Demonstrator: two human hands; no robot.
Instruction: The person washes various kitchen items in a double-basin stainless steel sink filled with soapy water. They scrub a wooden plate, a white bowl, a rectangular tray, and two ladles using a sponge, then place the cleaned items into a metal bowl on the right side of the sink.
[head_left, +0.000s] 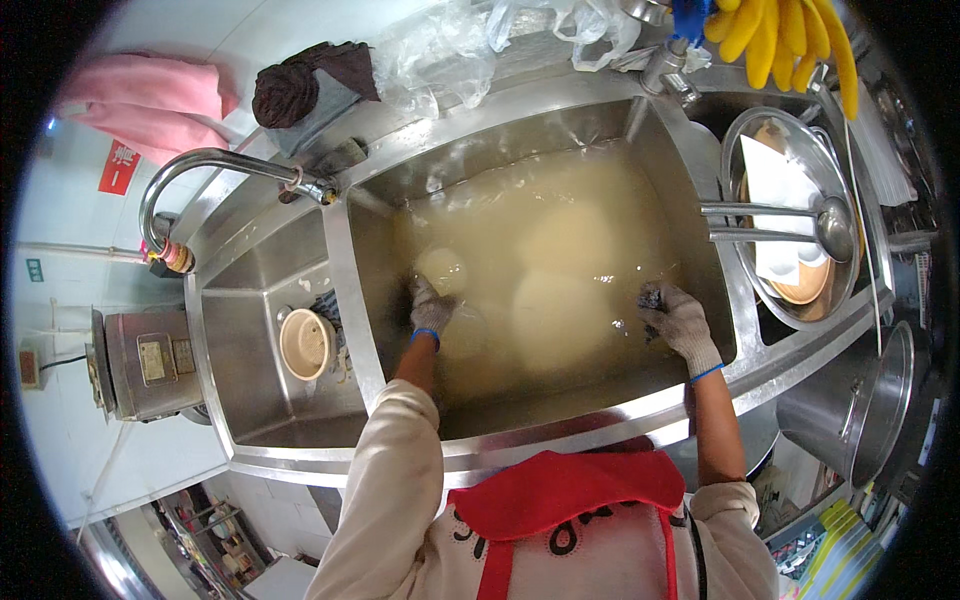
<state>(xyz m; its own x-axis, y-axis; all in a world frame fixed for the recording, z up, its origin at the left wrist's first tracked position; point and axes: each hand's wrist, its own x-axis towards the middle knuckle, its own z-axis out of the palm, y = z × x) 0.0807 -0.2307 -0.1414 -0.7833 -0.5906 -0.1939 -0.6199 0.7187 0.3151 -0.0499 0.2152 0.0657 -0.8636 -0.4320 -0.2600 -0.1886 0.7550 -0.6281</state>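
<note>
Cloudy water fills the large steel sink basin (540, 416), and several pale round dishes lie blurred beneath its surface. My left hand (433, 306), in a grey knit glove with a blue cuff edge, touches the near edge of a small round pale dish (441, 270) at the left of the basin; its fingertips are partly hidden. At the right side, my right hand (671, 315), gloved alike, holds a dark scrubber (649, 300). Two larger pale discs, one (562, 319) nearer and one (570, 232) farther, lie under water between the hands.
A curved faucet (217, 157) and a smaller basin with a beige plastic strainer basket (307, 344) are at left. At right, a steel bowl (731, 150) holds plates and ladles, handles over the divider. Yellow rubber gloves (784, 37) hang above it; plastic bags (435, 60) lie behind.
</note>
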